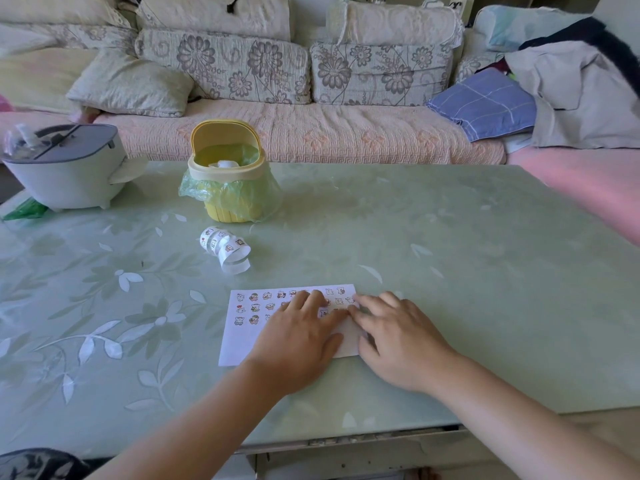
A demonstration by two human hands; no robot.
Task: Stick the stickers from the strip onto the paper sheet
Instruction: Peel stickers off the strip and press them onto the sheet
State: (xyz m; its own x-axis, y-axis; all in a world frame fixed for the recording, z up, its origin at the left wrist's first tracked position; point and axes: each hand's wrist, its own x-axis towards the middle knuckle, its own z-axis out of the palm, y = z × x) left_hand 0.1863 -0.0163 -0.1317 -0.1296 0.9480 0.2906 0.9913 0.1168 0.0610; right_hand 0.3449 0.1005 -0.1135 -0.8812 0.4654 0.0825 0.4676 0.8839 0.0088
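Note:
A white paper sheet (242, 336) lies flat near the table's front edge, with several small cartoon stickers in rows across its upper part. My left hand (301, 336) rests palm down on the middle of the sheet, fingers spread over the sticker rows. My right hand (398, 336) lies at the sheet's right edge, its fingertips pressing down on the paper beside the left fingertips. Between the two sets of fingertips a single sticker (324, 312) shows. The curled sticker strip (225, 247) lies by itself farther back on the table, apart from both hands.
A yellow mini bin (227, 174) with a green liner stands behind the strip. A grey lidded container (65, 164) sits at the back left. The green glass table (450, 254) has a floral pattern. A sofa with cushions and clothes runs along the far side.

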